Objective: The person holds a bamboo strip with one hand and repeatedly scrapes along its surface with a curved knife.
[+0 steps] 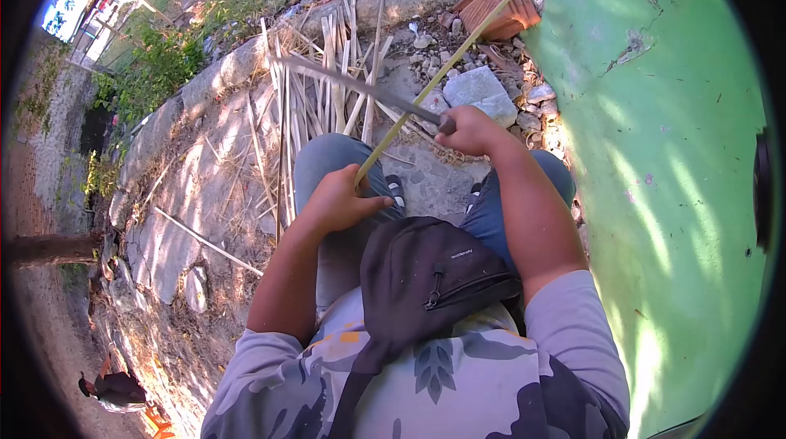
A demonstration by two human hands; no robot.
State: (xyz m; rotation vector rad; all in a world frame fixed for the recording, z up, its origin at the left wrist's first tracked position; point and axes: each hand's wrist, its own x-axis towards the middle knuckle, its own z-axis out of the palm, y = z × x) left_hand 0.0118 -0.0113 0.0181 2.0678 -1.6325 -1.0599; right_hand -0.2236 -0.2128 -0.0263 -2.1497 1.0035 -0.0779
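My left hand [342,200] is closed round the lower end of a long yellow-green strip [446,71], above my left knee. The strip slants up and to the right. My right hand [475,131] grips the dark handle of a long-bladed knife [360,87], above my right knee. The blade points up and to the left and crosses the strip between my hands. Whether blade and strip touch, I cannot tell.
Pale split strips [332,71] lie in a pile on the stone ground ahead. A whitish block [481,97] and reddish tiles [498,12] sit beside the green wall [671,153]. A person [119,388] is at the far lower left.
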